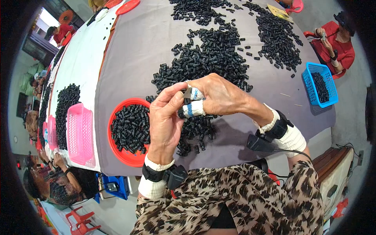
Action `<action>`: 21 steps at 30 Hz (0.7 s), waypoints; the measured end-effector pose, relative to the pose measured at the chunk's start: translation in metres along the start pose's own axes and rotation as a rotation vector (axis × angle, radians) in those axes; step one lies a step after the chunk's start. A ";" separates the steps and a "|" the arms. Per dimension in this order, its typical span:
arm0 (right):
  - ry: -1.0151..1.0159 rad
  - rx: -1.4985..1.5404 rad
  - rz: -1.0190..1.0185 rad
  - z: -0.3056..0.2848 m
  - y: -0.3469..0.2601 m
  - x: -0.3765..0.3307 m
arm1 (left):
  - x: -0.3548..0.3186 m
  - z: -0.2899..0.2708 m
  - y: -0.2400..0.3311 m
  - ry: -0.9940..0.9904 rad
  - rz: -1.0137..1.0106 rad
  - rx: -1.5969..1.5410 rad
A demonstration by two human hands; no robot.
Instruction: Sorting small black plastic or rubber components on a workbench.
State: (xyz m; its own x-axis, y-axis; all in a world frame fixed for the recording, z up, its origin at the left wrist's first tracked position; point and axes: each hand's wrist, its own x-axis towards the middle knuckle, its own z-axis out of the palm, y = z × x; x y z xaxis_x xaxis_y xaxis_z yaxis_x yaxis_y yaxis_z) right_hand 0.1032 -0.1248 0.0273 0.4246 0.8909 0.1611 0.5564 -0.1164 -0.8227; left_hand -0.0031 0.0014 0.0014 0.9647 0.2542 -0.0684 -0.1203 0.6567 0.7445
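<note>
Surface [141, 43]: grey cloth cover, strewn with a wide heap of small black plastic parts [213, 55]. Red round tray [117, 150] of the same parts at left edge; pink basket [80, 133] beside it; blue basket [320, 84] at right. Left hand [166, 119]: fingers closed, pinching a small grey piece [192, 93]. Right hand [219, 96]: closed on the same piece; taped finger [192, 109] beneath. Both raised just above the heap's near edge.

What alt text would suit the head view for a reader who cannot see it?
Left hand and right hand pinch a small black part over a grey table heaped with black parts; a red bowl of them sits left.
</note>
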 end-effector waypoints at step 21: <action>0.184 0.062 0.059 0.006 0.001 -0.003 | 0.006 0.004 -0.002 0.084 -0.056 -0.035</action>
State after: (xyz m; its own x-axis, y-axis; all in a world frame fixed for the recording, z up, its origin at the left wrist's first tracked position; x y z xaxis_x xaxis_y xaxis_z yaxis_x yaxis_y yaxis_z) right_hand 0.0980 -0.1250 0.0222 0.5819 0.7874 0.2035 0.4840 -0.1342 -0.8647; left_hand 0.0043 -0.0008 0.0024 0.9475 0.2734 -0.1658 -0.0759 0.6959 0.7141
